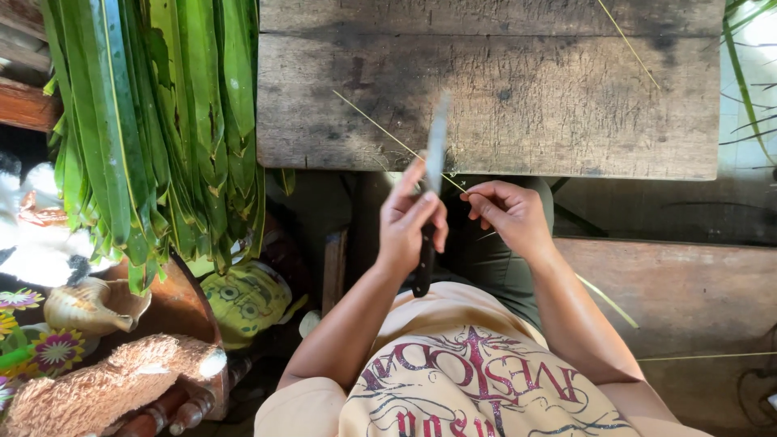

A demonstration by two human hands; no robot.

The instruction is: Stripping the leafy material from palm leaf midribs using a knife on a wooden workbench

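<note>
Gripping knife w/ left hand | right hand pinching thin leaf rib | leaf bundle nearby, hands apart

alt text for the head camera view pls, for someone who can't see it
Seen from above, a person's left hand grips a knife with its blade up, while the right hand pinches a thin leaf rib over a worn wooden table. A bundle of long green leaves hangs at left.

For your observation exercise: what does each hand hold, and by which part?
Left hand holds a knife by its dark handle, blade pointing away. Right hand pinches a thin leaf midrib near its close end.
</note>
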